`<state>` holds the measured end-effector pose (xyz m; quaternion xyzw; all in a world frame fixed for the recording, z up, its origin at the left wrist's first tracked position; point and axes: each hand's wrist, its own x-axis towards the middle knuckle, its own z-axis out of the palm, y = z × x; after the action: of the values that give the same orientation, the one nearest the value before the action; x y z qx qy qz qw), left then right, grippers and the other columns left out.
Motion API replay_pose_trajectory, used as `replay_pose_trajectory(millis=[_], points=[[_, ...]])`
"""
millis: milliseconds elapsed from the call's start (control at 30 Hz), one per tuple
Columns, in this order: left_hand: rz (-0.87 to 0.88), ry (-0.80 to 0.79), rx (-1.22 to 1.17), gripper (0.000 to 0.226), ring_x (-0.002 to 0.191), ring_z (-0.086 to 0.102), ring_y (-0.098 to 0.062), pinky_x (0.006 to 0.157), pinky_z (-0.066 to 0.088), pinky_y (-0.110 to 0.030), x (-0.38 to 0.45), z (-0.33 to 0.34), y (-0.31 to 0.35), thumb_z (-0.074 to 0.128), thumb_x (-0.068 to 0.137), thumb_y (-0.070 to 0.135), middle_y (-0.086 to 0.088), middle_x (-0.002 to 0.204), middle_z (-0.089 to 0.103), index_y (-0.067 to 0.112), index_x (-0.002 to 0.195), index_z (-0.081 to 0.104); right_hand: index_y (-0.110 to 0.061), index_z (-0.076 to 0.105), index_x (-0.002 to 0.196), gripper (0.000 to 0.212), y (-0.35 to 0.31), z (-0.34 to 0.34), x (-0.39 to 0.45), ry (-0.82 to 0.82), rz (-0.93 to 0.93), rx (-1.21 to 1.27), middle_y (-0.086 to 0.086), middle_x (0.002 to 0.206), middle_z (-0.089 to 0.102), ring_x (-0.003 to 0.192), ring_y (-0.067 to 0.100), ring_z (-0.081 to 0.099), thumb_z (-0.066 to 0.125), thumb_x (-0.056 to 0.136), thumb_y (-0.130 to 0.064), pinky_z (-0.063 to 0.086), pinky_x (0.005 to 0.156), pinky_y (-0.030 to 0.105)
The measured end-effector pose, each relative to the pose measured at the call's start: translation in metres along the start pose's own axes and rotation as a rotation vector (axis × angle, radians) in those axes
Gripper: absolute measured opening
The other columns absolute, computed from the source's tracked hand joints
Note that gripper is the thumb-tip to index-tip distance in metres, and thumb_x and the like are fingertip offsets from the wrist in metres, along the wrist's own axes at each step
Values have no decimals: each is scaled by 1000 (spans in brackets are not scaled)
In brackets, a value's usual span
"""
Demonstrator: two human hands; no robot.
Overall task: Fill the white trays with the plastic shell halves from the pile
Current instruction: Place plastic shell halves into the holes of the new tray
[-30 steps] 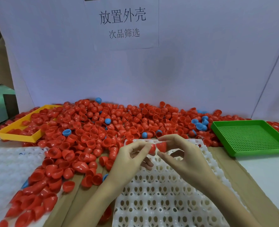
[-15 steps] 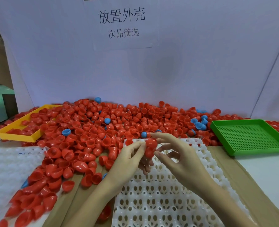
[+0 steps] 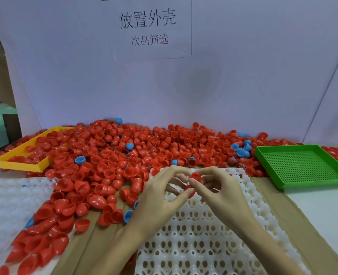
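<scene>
Right hand (image 3: 219, 192) — pinches red shell half (image 3: 195, 177) | left hand (image 3: 160, 195) — pinches lower half (image 3: 190, 190)

Wall sheet (image 3: 151, 28): "放置外壳", "次品筛选"

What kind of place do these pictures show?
Probably a factory sorting or assembly bench: a big pile of red shell halves, a white tray with many sockets, coloured bins, and a printed Chinese work sign on the backboard.

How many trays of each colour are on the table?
Yellow tray: 1
Green tray: 1
White trays: 2, one in the middle, one at left
Total: 4; the far right edge is too unclear to count.
</scene>
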<state>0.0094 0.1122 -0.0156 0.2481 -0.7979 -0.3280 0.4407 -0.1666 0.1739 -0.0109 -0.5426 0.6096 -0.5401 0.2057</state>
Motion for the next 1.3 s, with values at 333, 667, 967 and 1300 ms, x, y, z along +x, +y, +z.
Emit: replay_pose_trajectory(millis=[333, 667, 967, 1300], points=[[17, 2, 49, 25, 94, 73, -16, 82, 60, -27, 0, -3, -3, 71, 88, -4, 10, 96, 72, 21, 91, 73, -37, 68, 132, 37, -4, -1, -3, -224, 28, 113, -10, 115, 73, 82, 17, 77, 65, 103, -15, 62, 77, 27], [-152, -58, -3, 17, 85, 64, -17, 73, 55, -26, 2, -3, -7, 66, 102, 30, 8, 98, 60, 22, 94, 80, -30, 73, 107, 26, -6, 2, -5, -38, -153, -133, -12, 105, 69, 91, 8, 71, 83, 87, -17, 61, 76, 24], [-391, -32, -419, 18, 102, 77, -19, 91, 59, -25, 8, -7, -6, 68, 102, 20, 0, 112, 79, 14, 116, 79, -29, 62, 139, 61, -7, 4, -7, -243, -278, -138, -20, 138, 57, 129, 4, 58, 53, 97, 14, 56, 99, 24], [-338, 147, -295, 26, 99, 76, -8, 89, 59, -19, 16, -15, -20, 83, 91, 25, 4, 108, 80, 22, 116, 78, -55, 18, 159, 78, -6, 1, -9, -432, -166, -238, 2, 155, 54, 131, 38, 55, 40, 108, -1, 47, 113, 46]])
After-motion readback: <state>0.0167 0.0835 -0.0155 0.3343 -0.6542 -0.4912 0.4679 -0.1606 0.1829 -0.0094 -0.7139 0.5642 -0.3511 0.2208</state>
